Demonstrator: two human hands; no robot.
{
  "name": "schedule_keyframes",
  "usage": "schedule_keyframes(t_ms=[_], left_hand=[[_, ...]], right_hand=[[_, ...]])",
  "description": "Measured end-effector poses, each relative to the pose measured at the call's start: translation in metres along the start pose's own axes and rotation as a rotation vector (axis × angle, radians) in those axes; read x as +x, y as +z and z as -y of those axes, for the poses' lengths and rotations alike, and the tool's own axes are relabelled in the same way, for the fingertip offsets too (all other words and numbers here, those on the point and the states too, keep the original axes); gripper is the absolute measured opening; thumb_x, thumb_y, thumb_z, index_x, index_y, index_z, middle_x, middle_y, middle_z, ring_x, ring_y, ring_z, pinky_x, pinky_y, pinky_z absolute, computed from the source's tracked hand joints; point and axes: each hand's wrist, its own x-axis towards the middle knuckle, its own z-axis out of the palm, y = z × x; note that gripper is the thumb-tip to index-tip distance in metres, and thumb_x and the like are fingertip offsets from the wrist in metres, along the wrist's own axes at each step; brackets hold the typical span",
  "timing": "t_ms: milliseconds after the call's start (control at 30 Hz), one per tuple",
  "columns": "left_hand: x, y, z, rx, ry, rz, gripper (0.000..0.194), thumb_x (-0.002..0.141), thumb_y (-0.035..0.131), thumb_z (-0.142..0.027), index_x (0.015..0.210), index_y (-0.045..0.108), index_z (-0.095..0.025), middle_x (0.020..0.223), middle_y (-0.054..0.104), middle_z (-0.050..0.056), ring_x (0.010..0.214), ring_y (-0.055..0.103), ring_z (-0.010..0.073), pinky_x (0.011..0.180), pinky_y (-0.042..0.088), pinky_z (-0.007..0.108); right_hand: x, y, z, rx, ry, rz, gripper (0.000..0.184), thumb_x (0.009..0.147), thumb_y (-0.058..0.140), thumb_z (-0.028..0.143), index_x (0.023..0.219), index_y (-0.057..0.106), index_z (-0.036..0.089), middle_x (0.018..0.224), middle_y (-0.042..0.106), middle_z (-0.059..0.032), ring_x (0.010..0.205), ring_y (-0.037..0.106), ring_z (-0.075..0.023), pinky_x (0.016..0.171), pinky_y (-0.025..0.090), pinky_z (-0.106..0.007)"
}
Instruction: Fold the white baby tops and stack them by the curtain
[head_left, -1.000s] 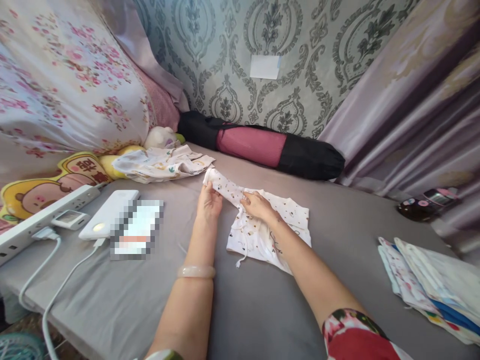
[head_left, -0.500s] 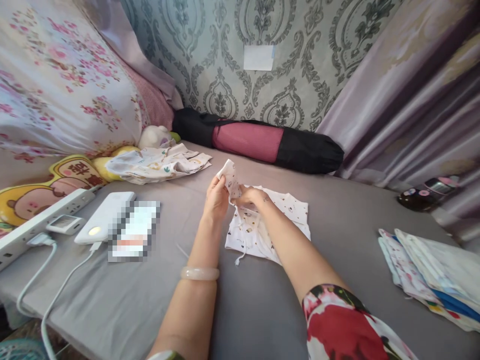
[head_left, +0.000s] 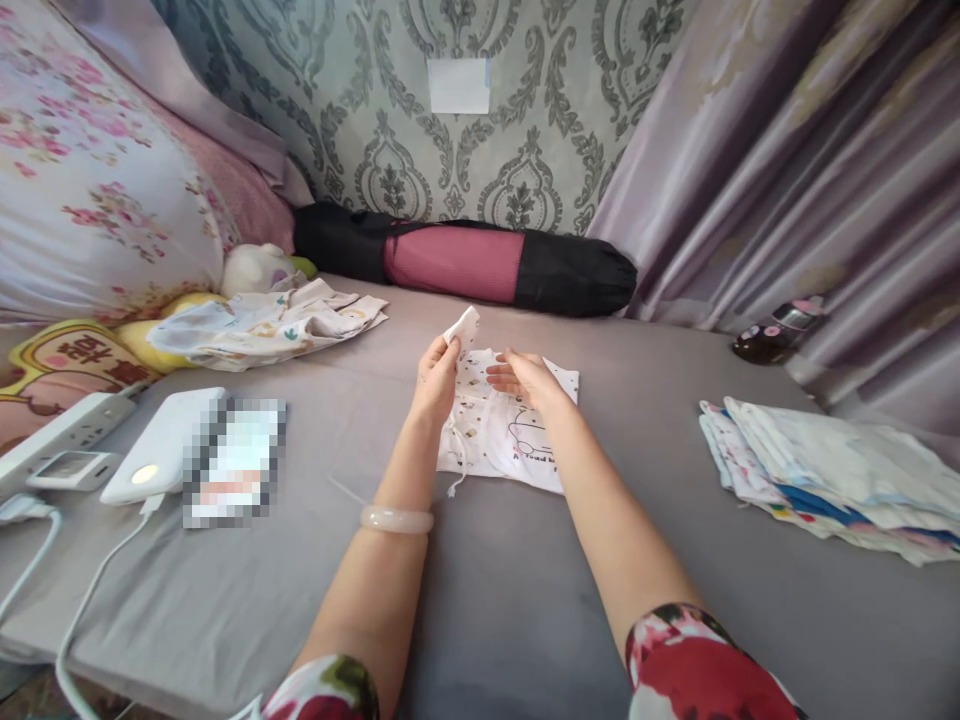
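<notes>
A small white printed garment (head_left: pixel 480 440), looking like a baby's top with a tie string and a cartoon print, lies partly folded on the grey sheet. Between thumb and fingers, my left hand (head_left: pixel 437 375) pinches a raised part of it, probably a sleeve. My right hand (head_left: pixel 525 378) hovers over the garment's right half with its fingers stretched out and apart, holding nothing. It hides some of the cloth beneath.
Folded clothes (head_left: pixel 825 470) are stacked at the right, near a dark bottle (head_left: pixel 776 335). A black and pink rolled bag (head_left: pixel 457 262) lies along the wall. On the left are another printed garment (head_left: pixel 277 325), a power bank (head_left: pixel 165 440), a blurred phone (head_left: pixel 238 460) and a power strip (head_left: pixel 67 435).
My right hand has let go of the raised cloth and moved right, its fingers opening. My left hand still pinches the cloth. The view has turned slightly right.
</notes>
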Motion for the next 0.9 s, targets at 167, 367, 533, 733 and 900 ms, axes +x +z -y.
schedule_keyframes(t_ms=[167,367,533,733,900], left_hand=[[-0.014,0.014,0.005,0.216,-0.016,0.246,0.039,0.083,0.068,-0.039,0.117,0.067,-0.021,0.120,0.069,0.008,0.118,0.060,0.0243,0.100,0.046,0.036],[-0.008,-0.009,0.006,0.325,0.038,-0.071,0.030,0.091,0.058,-0.037,0.113,0.064,-0.019,0.110,0.072,0.011,0.118,0.060,0.0221,0.107,0.038,0.036],[0.002,-0.036,0.012,0.494,0.101,-0.148,0.028,0.083,0.060,-0.019,0.110,0.063,-0.020,0.107,0.072,0.009,0.113,0.061,0.0197,0.106,0.039,0.035],[0.021,-0.040,0.026,0.668,0.018,-0.052,0.040,0.070,0.058,-0.009,0.107,0.066,-0.022,0.101,0.073,0.007,0.096,0.065,0.0200,0.099,0.045,0.039],[0.031,-0.037,0.036,0.837,0.037,0.061,0.046,0.069,0.055,-0.007,0.111,0.066,-0.022,0.103,0.073,0.008,0.098,0.065,0.0215,0.101,0.044,0.041]], right_hand=[[-0.011,-0.026,-0.016,0.250,0.131,0.049,0.047,0.101,0.028,0.048,0.104,0.058,0.012,0.090,0.072,-0.0158,0.079,0.071,-0.0210,0.073,0.057,-0.034],[-0.009,-0.031,-0.023,0.396,0.167,0.072,0.060,0.099,0.014,0.059,0.107,0.057,0.017,0.103,0.071,-0.0133,0.093,0.069,-0.0212,0.073,0.058,-0.037],[-0.006,-0.031,-0.026,0.364,0.092,0.053,0.010,0.090,0.059,0.026,0.095,0.058,0.017,0.082,0.068,-0.0033,0.073,0.066,-0.0150,0.068,0.061,-0.031],[0.000,-0.036,-0.032,0.118,-0.071,-0.084,0.014,0.076,0.058,0.007,0.084,0.064,0.016,0.074,0.065,-0.0014,0.061,0.062,-0.0121,0.061,0.059,-0.024],[0.005,-0.051,-0.036,-0.182,-0.178,-0.211,0.026,0.073,0.056,0.011,0.094,0.069,0.017,0.088,0.071,-0.0047,0.068,0.067,-0.0169,0.059,0.055,-0.025]])
